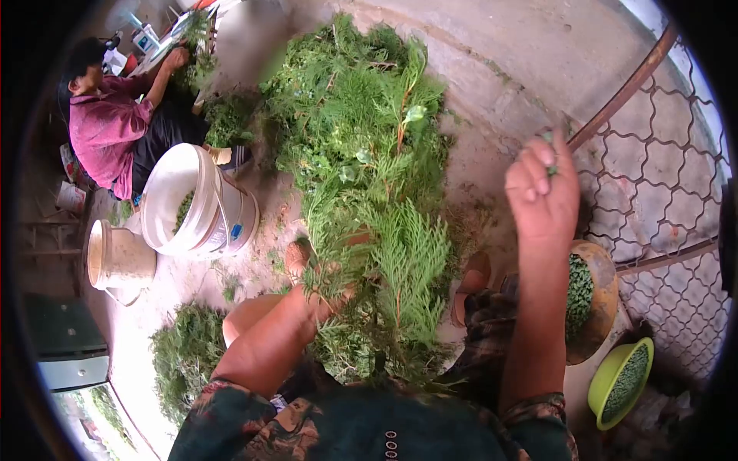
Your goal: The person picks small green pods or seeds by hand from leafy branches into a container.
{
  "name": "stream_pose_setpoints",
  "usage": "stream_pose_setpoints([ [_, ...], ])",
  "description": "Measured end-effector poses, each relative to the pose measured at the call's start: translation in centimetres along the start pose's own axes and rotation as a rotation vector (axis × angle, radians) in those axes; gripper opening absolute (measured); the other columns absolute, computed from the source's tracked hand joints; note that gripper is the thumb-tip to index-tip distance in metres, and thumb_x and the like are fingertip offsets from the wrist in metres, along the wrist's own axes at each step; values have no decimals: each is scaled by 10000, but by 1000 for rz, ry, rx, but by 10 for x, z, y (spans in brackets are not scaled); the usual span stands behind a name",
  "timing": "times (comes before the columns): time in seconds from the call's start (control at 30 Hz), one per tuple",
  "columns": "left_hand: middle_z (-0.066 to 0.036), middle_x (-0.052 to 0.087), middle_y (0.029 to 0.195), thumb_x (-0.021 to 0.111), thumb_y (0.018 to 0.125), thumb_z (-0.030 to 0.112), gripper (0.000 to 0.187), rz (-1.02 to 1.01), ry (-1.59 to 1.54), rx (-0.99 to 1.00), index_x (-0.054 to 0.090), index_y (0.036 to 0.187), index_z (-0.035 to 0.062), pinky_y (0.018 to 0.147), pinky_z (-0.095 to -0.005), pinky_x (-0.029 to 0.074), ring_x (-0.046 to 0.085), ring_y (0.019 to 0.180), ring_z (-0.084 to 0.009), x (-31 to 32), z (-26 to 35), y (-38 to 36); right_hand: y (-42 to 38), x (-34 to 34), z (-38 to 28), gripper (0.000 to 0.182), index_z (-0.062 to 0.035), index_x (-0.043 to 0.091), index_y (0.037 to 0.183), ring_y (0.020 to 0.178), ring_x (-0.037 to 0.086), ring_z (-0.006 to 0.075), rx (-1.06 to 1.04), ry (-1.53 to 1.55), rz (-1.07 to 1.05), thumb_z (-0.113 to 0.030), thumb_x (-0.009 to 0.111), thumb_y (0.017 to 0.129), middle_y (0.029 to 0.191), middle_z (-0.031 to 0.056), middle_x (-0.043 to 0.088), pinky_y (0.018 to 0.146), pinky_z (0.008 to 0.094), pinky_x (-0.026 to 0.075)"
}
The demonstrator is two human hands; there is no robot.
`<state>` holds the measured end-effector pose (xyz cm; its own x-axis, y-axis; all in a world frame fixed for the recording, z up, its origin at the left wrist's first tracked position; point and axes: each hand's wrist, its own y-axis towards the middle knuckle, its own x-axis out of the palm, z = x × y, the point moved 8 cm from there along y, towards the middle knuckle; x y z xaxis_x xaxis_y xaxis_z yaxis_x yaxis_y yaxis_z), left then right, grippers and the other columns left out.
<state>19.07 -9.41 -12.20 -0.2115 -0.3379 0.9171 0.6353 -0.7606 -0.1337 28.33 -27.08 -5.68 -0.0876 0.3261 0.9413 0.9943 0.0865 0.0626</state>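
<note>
My left hand (329, 298) is closed on a leafy arborvitae branch (403, 269) in front of my body, its fingers partly hidden by the fronds. Off to the right, my right hand (544, 184) is raised near the metal mesh, fingers curled, with small green cones (551, 169) showing between them. Under my right forearm stands a wide, worn basin (603, 280) containing many small green cones. Beside it, a yellow-green bowl (648, 361) leans at a tilt with more of them. A large pile of cut arborvitae branches (346, 123) stretches away from my feet.
A white bucket (201, 223) and a smaller beige bucket (123, 257) stand on the left. Behind them a seated person (108, 127) handles greenery. More branches (188, 346) lie at lower left. A wire mesh panel (653, 161) with a rusty frame borders the right side.
</note>
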Motion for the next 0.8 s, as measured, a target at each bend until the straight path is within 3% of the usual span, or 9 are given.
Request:
stream_pose_setpoints([
  [0.2, -14, 564, 865, 522, 867, 302, 427, 106, 77, 35, 409, 1178, 31, 679, -302, 424, 555, 698, -137, -4, -5, -16, -18, 20, 37, 168, -82, 525, 878, 389, 362, 59, 129, -127, 7, -233, 472, 927, 640, 26, 503, 325, 203, 288],
  [0.3, -15, 568, 871, 524, 868, 297, 426, 145, 124, 63, 412, 1182, 32, 690, -307, 427, 557, 706, -140, -1, -6, -14, -27, 43, 43, 120, -76, 549, 966, 432, 348, 21, -43, -697, -99, -179, 525, 909, 708, 33, 526, 361, 157, 268],
  [0.33, -15, 569, 873, 524, 868, 295, 425, 159, 140, 71, 412, 1184, 33, 694, -309, 428, 558, 708, -141, 1, -4, -5, -30, 47, 47, 161, -69, 551, 1021, 451, 371, 30, -54, -895, -111, -151, 570, 884, 738, 40, 549, 394, 161, 320],
  [0.47, -17, 574, 881, 527, 870, 289, 424, 205, 219, 113, 416, 1190, 34, 709, -315, 432, 562, 718, -144, 9, -2, 4, -35, 69, 61, 314, -17, 530, 1105, 616, 593, 138, -453, -1511, -282, -111, 637, 826, 790, 98, 645, 566, 250, 488],
  [0.5, -18, 575, 883, 527, 870, 288, 424, 213, 238, 124, 417, 1191, 34, 713, -316, 433, 563, 721, -145, 12, 1, 9, -35, 64, 67, 348, -4, 519, 1114, 691, 642, 200, -333, -1542, -212, -139, 646, 819, 842, 161, 652, 614, 306, 507],
  [0.6, -19, 579, 889, 529, 871, 283, 423, 244, 295, 155, 419, 1195, 35, 724, -321, 436, 565, 728, -147, 11, -2, -10, -32, 62, 71, 367, 6, 504, 1113, 705, 635, 342, -499, -1752, -249, -173, 637, 821, 830, 218, 624, 618, 362, 505],
  [0.63, -19, 581, 891, 530, 872, 282, 422, 260, 311, 162, 420, 1197, 35, 728, -323, 438, 566, 731, -148, 11, -2, -12, -31, 65, 71, 367, 6, 504, 1113, 705, 635, 342, -502, -1753, -253, -173, 637, 821, 830, 218, 624, 618, 362, 505],
  [0.7, -20, 583, 895, 531, 873, 278, 422, 299, 337, 166, 421, 1200, 36, 736, -326, 440, 568, 736, -150, 13, 2, -2, -27, 55, 71, 314, 7, 550, 1098, 797, 613, 185, -355, -1804, -129, -129, 635, 828, 942, 182, 627, 723, 293, 479],
  [0.8, -21, 587, 901, 533, 874, 274, 421, 357, 380, 169, 424, 1204, 37, 747, -330, 443, 570, 743, -152, 12, 2, -8, -28, 61, 72, 272, 14, 579, 1051, 780, 613, 174, -498, -1787, -249, -141, 630, 834, 899, 152, 641, 714, 285, 478],
])
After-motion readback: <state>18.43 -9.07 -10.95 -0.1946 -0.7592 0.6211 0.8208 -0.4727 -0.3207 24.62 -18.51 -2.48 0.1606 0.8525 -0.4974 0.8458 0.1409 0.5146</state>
